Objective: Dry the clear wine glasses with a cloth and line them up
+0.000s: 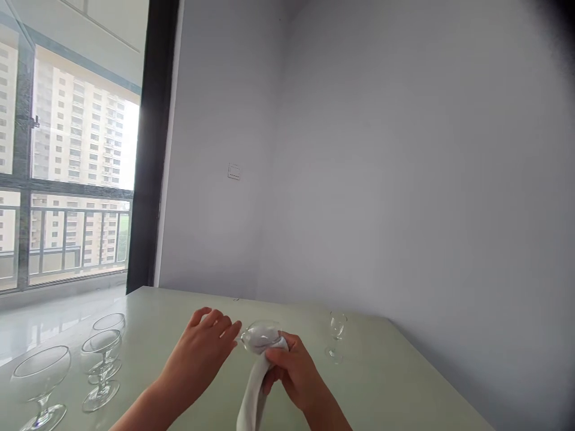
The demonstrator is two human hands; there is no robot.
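Observation:
A clear stemmed glass (260,336) lies sideways in the air between my hands, above the table. At its stem end are the curled fingers of my left hand (209,344); the glass's foot is hidden behind them. My right hand (291,365) grips a white cloth (254,389) at the rim end, its thumb on top. Part of the cloth is tucked into the bowl, and the rest hangs down toward the bottom edge of the view.
Several stemmed glasses, among them a near one (42,377), stand upright on the pale green table (368,383) at the left. A smaller stemmed glass (336,332) stands to the right. Grey walls (359,179) rise behind, with a window (76,155) at left.

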